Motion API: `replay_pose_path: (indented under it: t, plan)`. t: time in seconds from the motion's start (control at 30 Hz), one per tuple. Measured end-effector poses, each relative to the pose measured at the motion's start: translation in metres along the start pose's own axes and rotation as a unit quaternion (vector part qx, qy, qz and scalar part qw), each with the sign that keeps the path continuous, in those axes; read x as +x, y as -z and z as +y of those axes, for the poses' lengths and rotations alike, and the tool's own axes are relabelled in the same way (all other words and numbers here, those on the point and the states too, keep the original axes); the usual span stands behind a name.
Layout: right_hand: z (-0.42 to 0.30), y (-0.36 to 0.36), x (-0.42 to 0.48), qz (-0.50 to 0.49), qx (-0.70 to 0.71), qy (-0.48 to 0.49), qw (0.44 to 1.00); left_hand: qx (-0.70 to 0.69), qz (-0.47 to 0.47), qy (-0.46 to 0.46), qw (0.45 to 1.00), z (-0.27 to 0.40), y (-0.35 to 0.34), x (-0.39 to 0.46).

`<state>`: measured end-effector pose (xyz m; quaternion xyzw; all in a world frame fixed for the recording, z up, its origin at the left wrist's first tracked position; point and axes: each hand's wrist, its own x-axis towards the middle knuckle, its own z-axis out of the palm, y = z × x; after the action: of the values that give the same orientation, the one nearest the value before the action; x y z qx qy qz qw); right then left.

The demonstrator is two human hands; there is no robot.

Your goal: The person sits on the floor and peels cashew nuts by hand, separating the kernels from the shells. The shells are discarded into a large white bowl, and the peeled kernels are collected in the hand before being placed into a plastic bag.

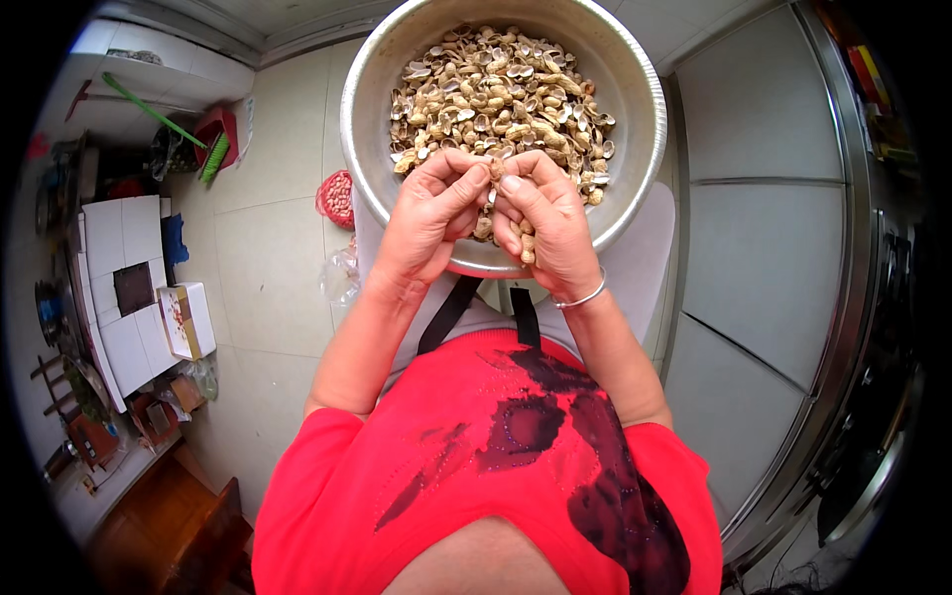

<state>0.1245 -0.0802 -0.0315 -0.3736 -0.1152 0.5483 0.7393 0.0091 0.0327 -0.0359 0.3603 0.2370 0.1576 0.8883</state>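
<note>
A wide metal basin [645, 97] rests at my lap, heaped with peanut shells and peanuts [491, 89]. Over its near side, my left hand [439, 204] and my right hand [547, 212] meet fingertip to fingertip. Both pinch one peanut [497, 169] between thumbs and index fingers. Tucked under the curled fingers of my right hand are a few more unshelled peanuts [527, 244]. What the lower fingers of my left hand hold, if anything, is hidden. A silver bangle [580, 299] circles my right wrist.
Left of the basin, a red bag of shelled peanuts [336, 199] sits on the tiled floor beside a clear plastic bag [341, 277]. Grey cabinet doors [762, 245] line the right. A green broom [216, 158] and red dustpan [227, 137] stand far left, near a white box [197, 316].
</note>
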Motion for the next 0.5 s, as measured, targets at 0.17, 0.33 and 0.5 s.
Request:
replay_pose_path:
  t: [0.17,0.33,0.5]
  plan:
    - [-0.010,0.000,0.002,-0.013,-0.025,-0.028,0.999,-0.071,-0.010,0.091,0.993,0.011,-0.004,0.001]
    - [-0.021,-0.010,-0.002,-0.023,-0.464,0.196,0.863,-0.122,0.021,0.066,0.990,0.001,-0.005,0.006]
    - [-0.015,0.000,0.002,0.004,-0.265,0.092,0.960,-0.094,0.030,0.053,0.994,0.001,-0.005,0.009]
